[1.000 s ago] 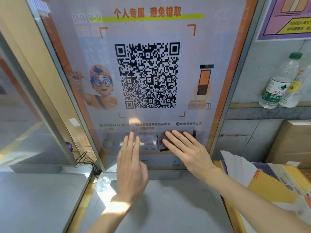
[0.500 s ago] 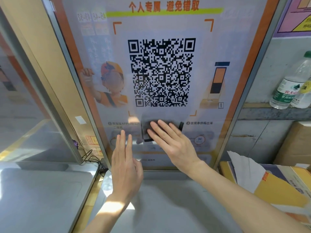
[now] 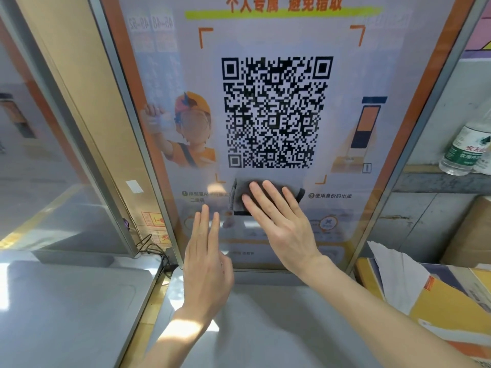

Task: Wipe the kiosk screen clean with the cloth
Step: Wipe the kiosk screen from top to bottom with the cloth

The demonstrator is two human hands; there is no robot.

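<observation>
Head: right hand presses cloth under QR code; well inside screen edges.

Ledge R: water bottle upright. Grey counter btm.

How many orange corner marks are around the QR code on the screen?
4 corner marks: one upper left, one upper right, one lower left beside the cloth, one lower right. None seems hidden.
</observation>
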